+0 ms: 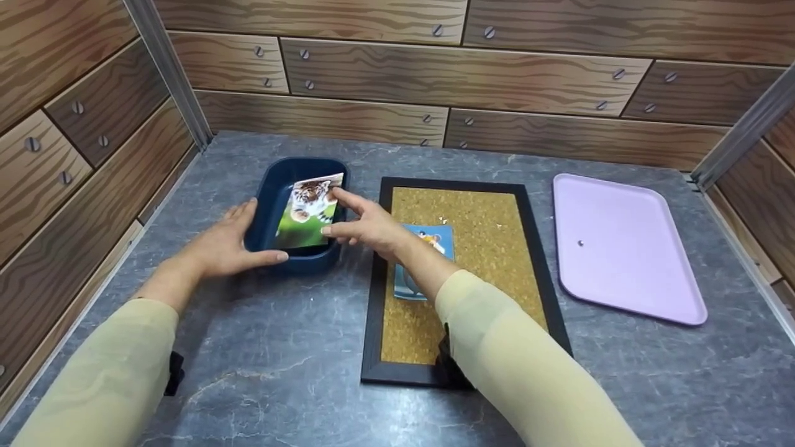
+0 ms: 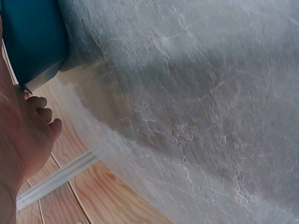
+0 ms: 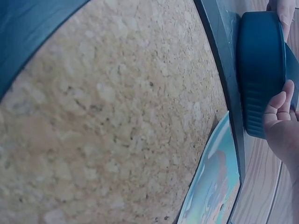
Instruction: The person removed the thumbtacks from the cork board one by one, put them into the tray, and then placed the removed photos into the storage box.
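Note:
A dark blue plastic tub [image 1: 305, 266] stands at the left of the table. Inside it lies a tilted tiger photo [image 1: 305, 214] with a green lower part. My right hand [image 1: 366, 225] reaches over the tub's right rim and pinches the photo's right edge between thumb and index finger. My left hand [image 1: 227, 245] grips the tub's near left corner, thumb along the front rim and fingers at the left side. In the left wrist view, curled fingertips [image 2: 44, 112] show beside the tub [image 2: 35, 42]. What lies beneath the photo is hidden.
A cork board [image 1: 484, 273] with a black frame lies right of the tub. On it is a blue picture card [image 1: 407, 288], partly covered by my right forearm. Farther right lies a lilac tray [image 1: 621, 248] with a small silvery ball [image 1: 581, 243]. Wood-patterned walls [image 1: 372, 68] enclose the table.

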Motion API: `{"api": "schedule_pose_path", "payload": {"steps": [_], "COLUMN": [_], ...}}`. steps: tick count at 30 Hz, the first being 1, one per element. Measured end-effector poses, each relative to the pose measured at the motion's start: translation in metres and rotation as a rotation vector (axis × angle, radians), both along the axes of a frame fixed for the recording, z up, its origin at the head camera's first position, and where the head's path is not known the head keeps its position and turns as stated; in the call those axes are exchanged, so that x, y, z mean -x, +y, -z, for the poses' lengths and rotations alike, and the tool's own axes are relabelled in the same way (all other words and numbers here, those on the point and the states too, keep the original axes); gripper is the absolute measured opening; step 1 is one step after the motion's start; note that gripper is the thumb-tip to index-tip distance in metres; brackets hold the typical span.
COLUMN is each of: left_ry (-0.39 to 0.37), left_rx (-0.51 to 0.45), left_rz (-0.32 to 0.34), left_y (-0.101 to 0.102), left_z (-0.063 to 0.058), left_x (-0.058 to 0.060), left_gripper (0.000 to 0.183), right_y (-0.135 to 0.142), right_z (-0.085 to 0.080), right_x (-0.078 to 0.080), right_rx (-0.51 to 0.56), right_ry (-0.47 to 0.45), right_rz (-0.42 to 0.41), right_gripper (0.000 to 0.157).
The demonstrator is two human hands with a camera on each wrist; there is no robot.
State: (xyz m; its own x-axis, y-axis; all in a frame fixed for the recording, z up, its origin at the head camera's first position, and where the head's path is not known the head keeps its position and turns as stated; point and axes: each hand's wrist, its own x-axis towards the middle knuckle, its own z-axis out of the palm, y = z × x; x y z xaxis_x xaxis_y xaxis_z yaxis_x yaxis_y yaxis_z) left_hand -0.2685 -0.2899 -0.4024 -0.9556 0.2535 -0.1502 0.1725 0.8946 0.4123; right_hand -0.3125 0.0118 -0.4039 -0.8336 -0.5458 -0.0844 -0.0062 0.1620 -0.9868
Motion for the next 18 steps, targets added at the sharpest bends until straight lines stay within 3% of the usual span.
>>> {"api": "schedule_pose_path", "payload": {"steps": [9,18], "left_ry": [-0.002,-0.008], "left_rx": [0.007,0.015], "left_rz": [-0.001,-0.005], "left_y": [-0.0004,-0.0008], "left_z": [-0.0003,-0.001], "left_x": [0.0,-0.0006], "left_gripper": [0.134,0.136], "right_y": [-0.0015,-0.0039], "right_z": [0.0001,-0.0023], "right_x": [0.0034,0.0037], "right_rx": [-0.034,-0.048], "right_ry": [0.009,-0.053], "right_rz": [-0.036,-0.075], "right_gripper": [0.088,0.088]}}
